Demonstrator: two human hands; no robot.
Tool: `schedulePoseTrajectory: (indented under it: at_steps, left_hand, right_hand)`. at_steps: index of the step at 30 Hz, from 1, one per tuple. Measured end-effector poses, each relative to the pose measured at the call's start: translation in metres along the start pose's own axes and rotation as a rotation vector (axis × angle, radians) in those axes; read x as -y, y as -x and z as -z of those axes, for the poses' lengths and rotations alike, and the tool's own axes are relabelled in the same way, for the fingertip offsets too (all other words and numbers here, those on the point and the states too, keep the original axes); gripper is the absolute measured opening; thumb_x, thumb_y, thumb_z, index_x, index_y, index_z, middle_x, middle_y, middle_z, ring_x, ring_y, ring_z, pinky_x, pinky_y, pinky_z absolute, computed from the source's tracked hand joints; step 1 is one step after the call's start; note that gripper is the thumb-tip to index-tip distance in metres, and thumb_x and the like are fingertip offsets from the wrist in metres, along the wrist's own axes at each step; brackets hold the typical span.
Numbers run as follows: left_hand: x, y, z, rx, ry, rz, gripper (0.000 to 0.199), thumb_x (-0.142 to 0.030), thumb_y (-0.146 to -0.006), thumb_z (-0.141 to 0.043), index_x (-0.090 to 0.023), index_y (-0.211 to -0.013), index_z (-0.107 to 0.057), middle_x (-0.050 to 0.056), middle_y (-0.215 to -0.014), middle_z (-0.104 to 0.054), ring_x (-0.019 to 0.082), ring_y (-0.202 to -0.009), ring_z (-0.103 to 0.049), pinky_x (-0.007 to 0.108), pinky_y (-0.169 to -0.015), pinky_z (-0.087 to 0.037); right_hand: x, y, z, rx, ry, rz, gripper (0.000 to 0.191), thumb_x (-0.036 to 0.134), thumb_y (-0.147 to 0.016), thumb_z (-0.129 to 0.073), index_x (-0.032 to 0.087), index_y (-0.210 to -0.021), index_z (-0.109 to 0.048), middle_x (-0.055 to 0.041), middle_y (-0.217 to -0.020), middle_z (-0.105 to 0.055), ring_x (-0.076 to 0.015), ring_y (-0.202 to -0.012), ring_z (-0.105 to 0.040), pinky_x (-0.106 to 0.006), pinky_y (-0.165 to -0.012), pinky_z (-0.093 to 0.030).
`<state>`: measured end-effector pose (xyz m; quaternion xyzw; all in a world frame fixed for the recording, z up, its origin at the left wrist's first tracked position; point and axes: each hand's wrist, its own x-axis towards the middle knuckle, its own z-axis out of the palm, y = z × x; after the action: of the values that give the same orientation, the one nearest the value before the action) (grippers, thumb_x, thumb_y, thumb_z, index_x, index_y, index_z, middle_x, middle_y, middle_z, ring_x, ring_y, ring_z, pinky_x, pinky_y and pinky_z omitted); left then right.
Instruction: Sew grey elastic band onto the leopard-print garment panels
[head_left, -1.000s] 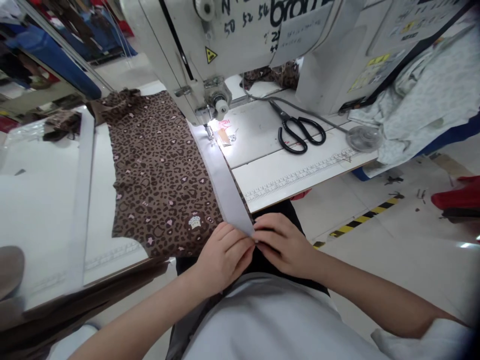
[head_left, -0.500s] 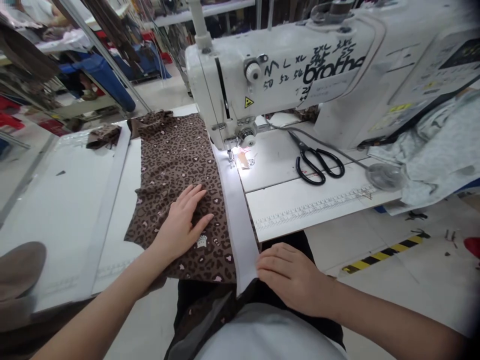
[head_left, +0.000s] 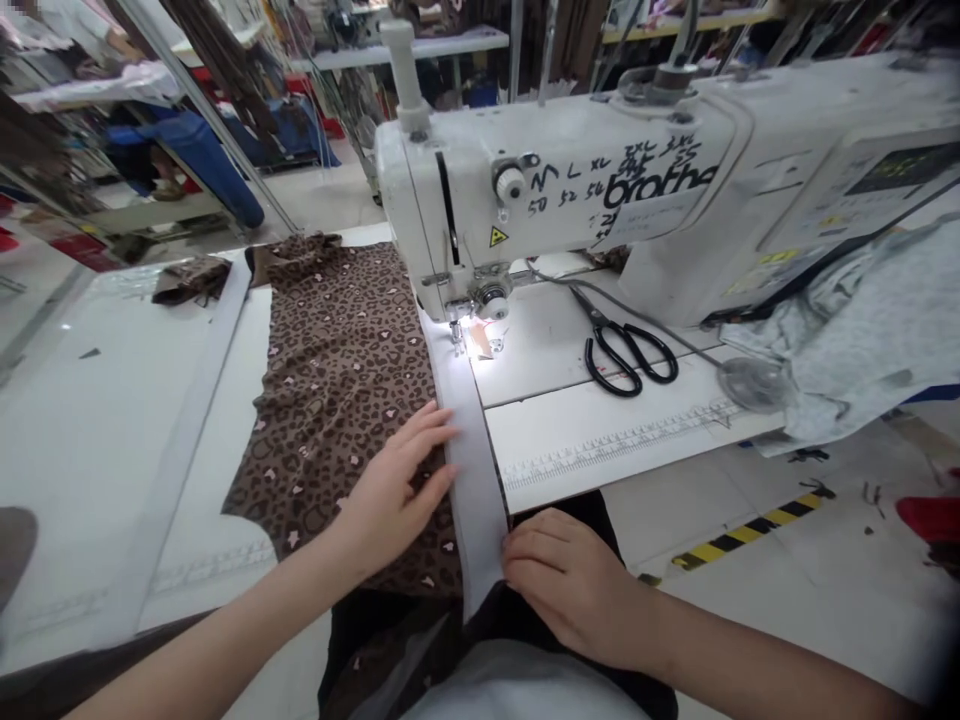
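Observation:
Brown leopard-print fabric (head_left: pixel 337 370) lies on the table left of the needle, with a pale strip (head_left: pixel 476 480) along its right edge. The strip runs under the presser foot of the white sewing machine (head_left: pixel 555 180). My left hand (head_left: pixel 397 490) rests on the fabric with its fingers spread, the tips touching the strip's left edge. Close to the table's front edge, my right hand (head_left: pixel 574 585) has its fingers pressed together on the strip's lower right edge, gripping it.
Black-handled scissors (head_left: pixel 626 345) lie right of the needle. Behind them runs a cable to a clear round object (head_left: pixel 754 385). A printed ruler (head_left: pixel 622 440) follows the front edge. Pale patterned cloth (head_left: pixel 870 330) is heaped at the right, and crumpled brown fabric (head_left: pixel 191 280) sits at the left.
My left hand has slid right across the fabric to the strip. My right hand still grips the strip's edge. The whole view has shifted slightly.

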<state>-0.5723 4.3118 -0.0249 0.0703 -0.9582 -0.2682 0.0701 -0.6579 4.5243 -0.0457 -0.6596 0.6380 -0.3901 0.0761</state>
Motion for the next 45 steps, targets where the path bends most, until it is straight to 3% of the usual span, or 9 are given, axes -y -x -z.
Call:
schedulePoseTrajectory:
  at_steps: [4, 7, 25, 31, 37, 40, 43, 45]
  left_hand:
    - [-0.003, 0.002, -0.007, 0.117, -0.097, -0.022, 0.042, -0.036, -0.084, -0.051, -0.022, -0.123, -0.045, 0.011, -0.136, -0.042, 0.030, -0.132, -0.026, 0.062, -0.098, -0.029]
    - [0.001, -0.001, -0.006, 0.167, -0.161, -0.013, 0.045, -0.039, -0.085, -0.049, -0.022, -0.126, -0.042, 0.011, -0.139, -0.037, 0.031, -0.133, -0.022, 0.063, -0.097, -0.028]
    - [0.059, -0.082, 0.018, 0.076, -0.237, -0.127, 0.046, -0.043, -0.085, -0.046, -0.020, -0.125, -0.044, 0.009, -0.138, -0.038, 0.030, -0.133, -0.019, 0.053, -0.102, -0.026]
    - [0.078, -0.107, 0.025, 0.044, -0.282, -0.154, 0.046, -0.044, -0.084, -0.048, -0.018, -0.121, -0.047, 0.011, -0.124, -0.049, 0.030, -0.125, -0.031, 0.050, -0.097, -0.033]
    - [0.105, -0.140, 0.033, -0.020, -0.364, -0.188, 0.044, -0.050, -0.081, -0.050, -0.013, -0.105, -0.055, 0.015, -0.114, -0.052, 0.035, -0.120, -0.037, 0.048, -0.089, -0.039]
    - [0.099, -0.140, 0.035, -0.102, -0.339, -0.259, 0.034, -0.041, -0.081, -0.054, -0.013, -0.101, -0.056, 0.014, -0.112, -0.053, 0.031, -0.117, -0.041, 0.046, -0.093, -0.038]
    - [0.073, -0.117, 0.027, -0.113, -0.178, -0.307, 0.018, -0.026, -0.086, -0.047, -0.014, -0.094, -0.057, 0.011, -0.103, -0.056, 0.023, -0.107, -0.049, 0.039, -0.092, -0.042]
    - [0.055, -0.096, 0.020, -0.071, -0.044, -0.285, 0.019, -0.021, -0.086, -0.045, -0.015, -0.101, -0.055, 0.010, -0.107, -0.055, 0.019, -0.105, -0.050, 0.035, -0.093, -0.043]
  right_hand:
    - [0.007, -0.003, 0.008, 0.031, -0.075, -0.075, 0.017, 0.003, -0.082, -0.045, 0.015, -0.084, -0.058, -0.0056, -0.082, -0.062, -0.0163, -0.081, -0.054, -0.030, -0.073, -0.046]
    - [0.006, -0.009, 0.009, 0.034, -0.051, -0.061, 0.019, 0.002, -0.080, -0.044, 0.015, -0.084, -0.057, -0.0059, -0.082, -0.062, -0.0171, -0.080, -0.054, -0.031, -0.073, -0.046]
    - [-0.059, -0.080, 0.017, 0.079, 0.199, -0.006, 0.019, 0.007, -0.084, -0.040, 0.015, -0.079, -0.057, -0.0070, -0.077, -0.060, -0.0181, -0.078, -0.052, -0.031, -0.071, -0.043]
    - [-0.082, -0.105, 0.020, 0.078, 0.216, -0.040, 0.023, 0.010, -0.086, -0.038, 0.014, -0.075, -0.058, -0.0066, -0.073, -0.059, -0.0180, -0.074, -0.051, -0.030, -0.067, -0.041]
    - [-0.104, -0.127, 0.021, 0.044, 0.299, -0.010, 0.023, 0.012, -0.087, -0.040, 0.014, -0.074, -0.059, -0.0064, -0.074, -0.060, -0.0177, -0.074, -0.052, -0.030, -0.069, -0.040]
    - [-0.111, -0.134, 0.022, 0.061, 0.352, -0.010, 0.023, 0.012, -0.087, -0.041, 0.014, -0.076, -0.060, -0.0062, -0.073, -0.061, -0.0174, -0.074, -0.053, -0.029, -0.068, -0.039]
    - [-0.116, -0.135, 0.022, 0.067, 0.379, 0.033, 0.023, 0.012, -0.087, -0.041, 0.014, -0.078, -0.061, -0.0063, -0.076, -0.063, -0.0171, -0.075, -0.054, -0.029, -0.068, -0.040]
    - [-0.119, -0.133, 0.022, 0.056, 0.378, 0.082, 0.024, 0.012, -0.088, -0.040, 0.014, -0.081, -0.062, -0.0067, -0.079, -0.064, -0.0172, -0.076, -0.055, -0.030, -0.068, -0.041]
